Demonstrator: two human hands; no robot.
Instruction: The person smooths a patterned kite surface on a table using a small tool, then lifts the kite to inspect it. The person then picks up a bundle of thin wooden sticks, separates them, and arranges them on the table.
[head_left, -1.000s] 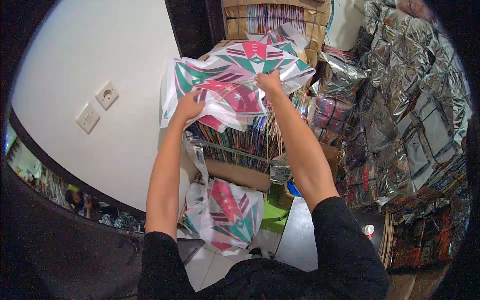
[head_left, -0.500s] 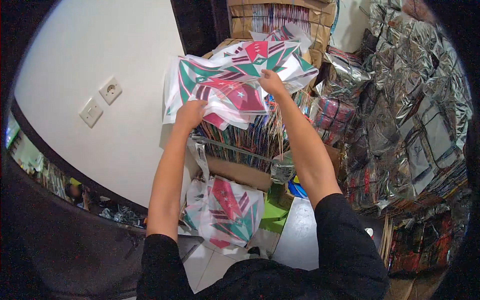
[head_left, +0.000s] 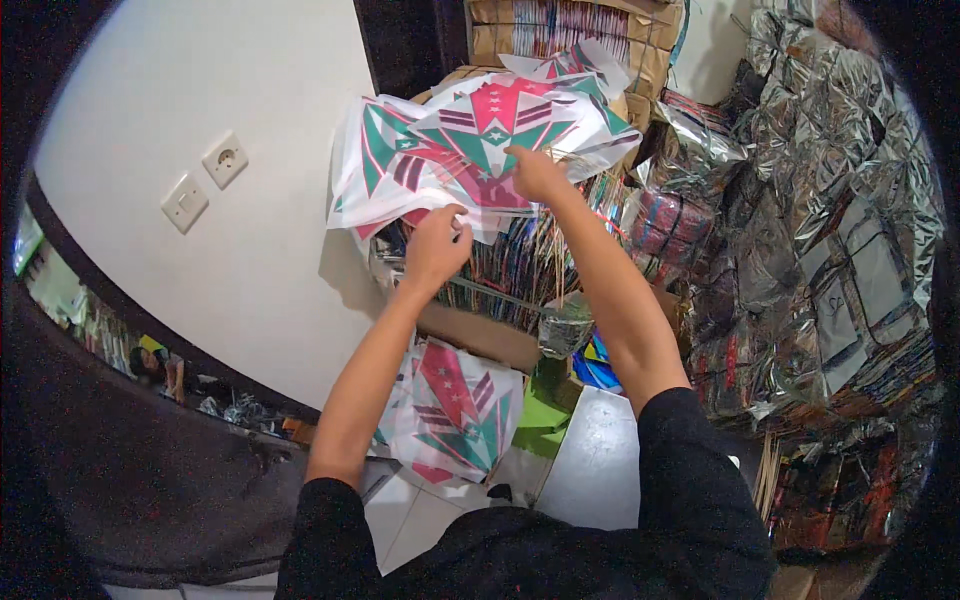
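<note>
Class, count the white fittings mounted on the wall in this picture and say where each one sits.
2. A power socket sits higher on the white wall; a light switch sits just below-left of it. None seems hidden.

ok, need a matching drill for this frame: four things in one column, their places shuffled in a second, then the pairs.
Things:
1. left hand
2. right hand
3. wall sockets
4. silver foil bags

Places:
A. on the white wall, at the left
B. at the lower edge of the top printed sheet
C. piled along the right side
D. pressing on the middle of that sheet

Pairs: 1-B, 2-D, 3-A, 4-C
</note>
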